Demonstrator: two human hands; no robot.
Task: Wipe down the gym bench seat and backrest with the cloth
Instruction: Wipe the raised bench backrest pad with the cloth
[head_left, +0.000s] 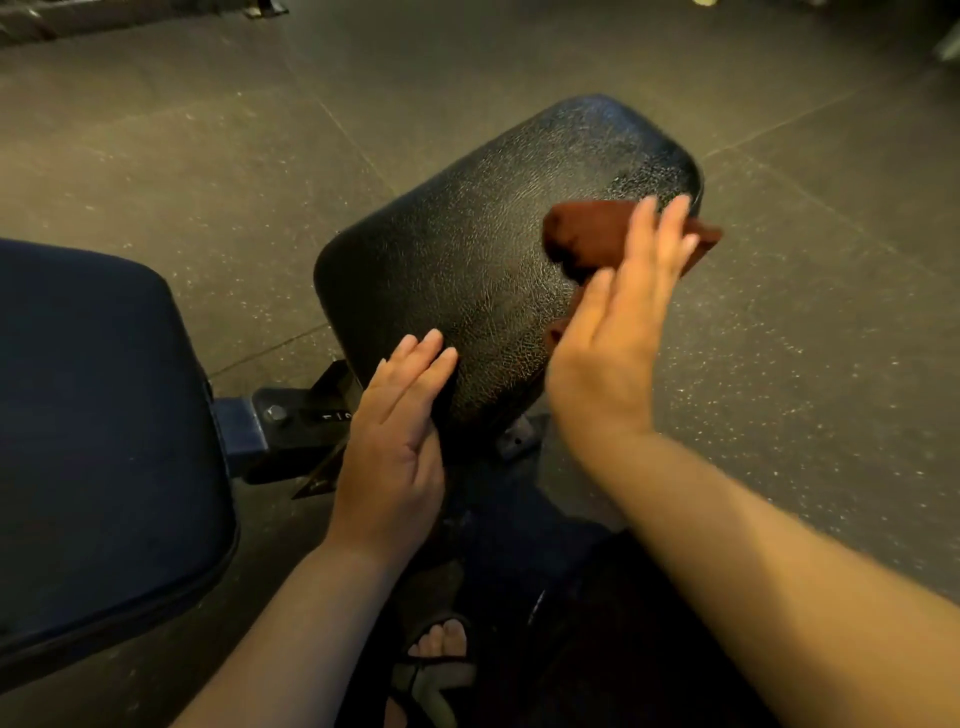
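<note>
Nearest the camera: a sandalled foot (441, 654) on the floor, below and between the two forearms. Left hand (395, 441) lies flat with fingers straight and together, grasping nothing; fingertips rest on the near-left edge of the black seat pad (467, 244). Right hand (618, 322) is further out and to the right of the left hand, well apart from it. It is also released, fingers straight and slightly spread, a bit motion-blurred, lying over the cloth (582, 234) rather than curled round it. The cloth is reddish-brown and bunched. It sits on the right side of the seat pad, mostly under and just left of the right fingers. One corner sticks out past the fingertips over the pad's right edge, and a small bit shows below the thumb. Can't tell how hard the palm bears on it. The seat pad has cracked, shiny vinyl and stretches away from both hands, tilted up at the far end. Left of the left hand is the dark blue backrest pad (93, 426), separate from the seat. Between them, just left of the left hand, is a blue steel frame tube (241, 426) with a black bracket and a hex bolt (275, 414). Beyond and right of the right hand lies grey speckled rubber floor (805, 338) with tile seams.
</note>
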